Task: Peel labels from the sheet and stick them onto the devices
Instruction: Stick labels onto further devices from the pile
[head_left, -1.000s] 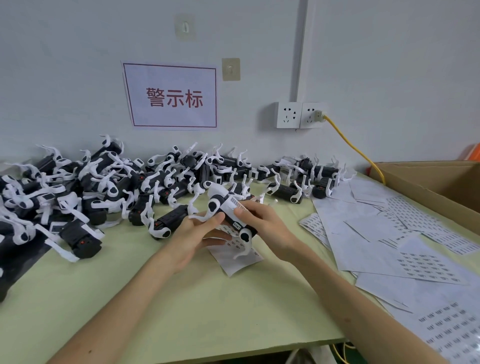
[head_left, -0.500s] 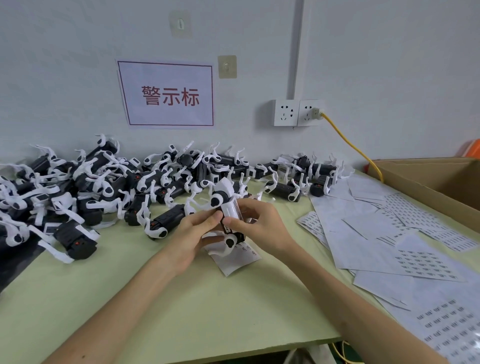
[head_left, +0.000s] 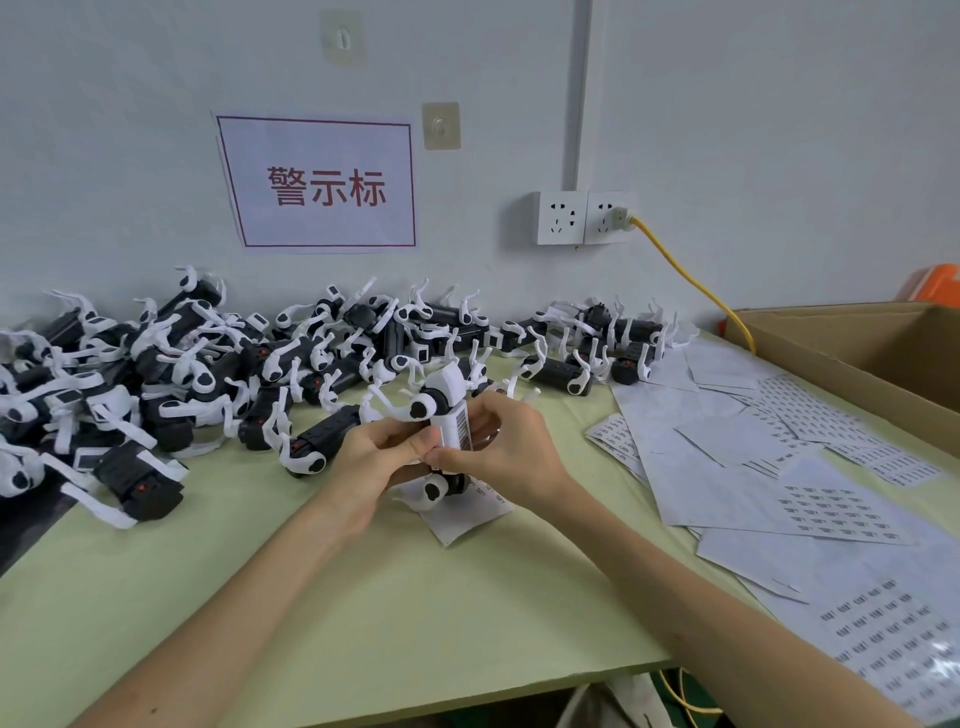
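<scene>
Black-and-white plastic device (head_left: 448, 402): left hand (head_left: 371, 454), right hand (head_left: 501, 454) both grip it; best rub white barcode label (head_left: 462, 428) flat throughout.

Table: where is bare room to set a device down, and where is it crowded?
Bare: near left, between the device pile and left arm; also between both arms. Crowded: the pile at the back, label sheets at right.

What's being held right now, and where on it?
One device, in both hands: the left hand grips its middle from the left, the right hand pinches its side beside the barcode label.
</scene>
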